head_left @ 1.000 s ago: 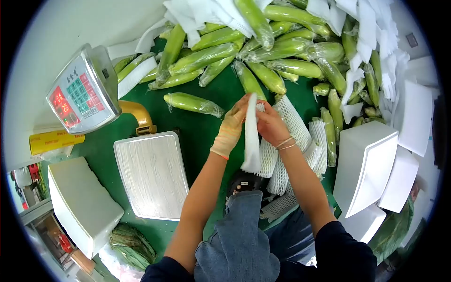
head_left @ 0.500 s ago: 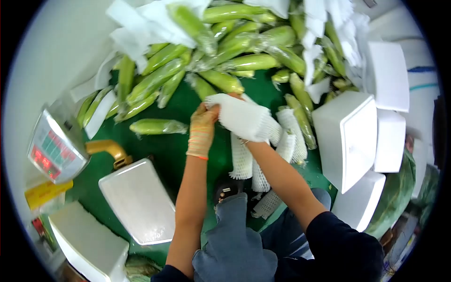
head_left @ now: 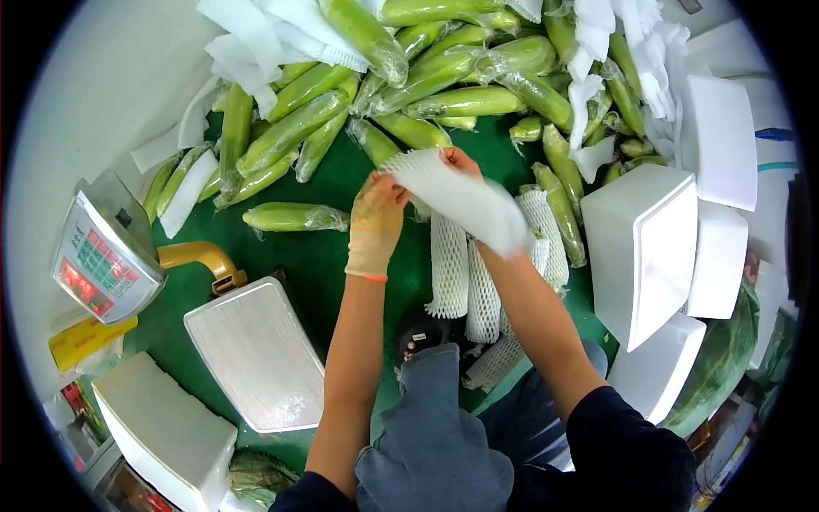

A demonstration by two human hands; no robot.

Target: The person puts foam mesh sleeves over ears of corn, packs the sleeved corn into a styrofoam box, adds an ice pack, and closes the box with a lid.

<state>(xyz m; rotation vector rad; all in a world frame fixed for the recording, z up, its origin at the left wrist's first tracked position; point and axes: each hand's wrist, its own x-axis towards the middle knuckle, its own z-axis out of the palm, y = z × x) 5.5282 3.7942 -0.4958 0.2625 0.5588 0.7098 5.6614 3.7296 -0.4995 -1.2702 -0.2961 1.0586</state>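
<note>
My left hand (head_left: 375, 224), in a thin pale glove, pinches the left end of a white foam net sleeve (head_left: 465, 203). My right hand (head_left: 461, 162) grips the same sleeve by its upper edge, its fingers partly hidden behind it. The sleeve looks flat, and its right end is smeared by motion. Just below lie several long pieces in white foam nets (head_left: 450, 269), side by side. Beyond my hands is a heap of long green vegetables (head_left: 426, 85) wrapped in clear film. A single wrapped green vegetable (head_left: 294, 217) rests left of my left hand.
A scale with a metal plate (head_left: 256, 354) and a lit display (head_left: 94, 273) stands at the left. White foam boxes (head_left: 636, 247) are stacked at the right, and another white box (head_left: 162, 431) is at lower left. More foam sleeves (head_left: 243, 38) lie over the heap.
The foam sleeve has swung, its right end dropping slightly and blurring. My right hand's fingers now show above its upper edge. The whole view has shifted a little.
</note>
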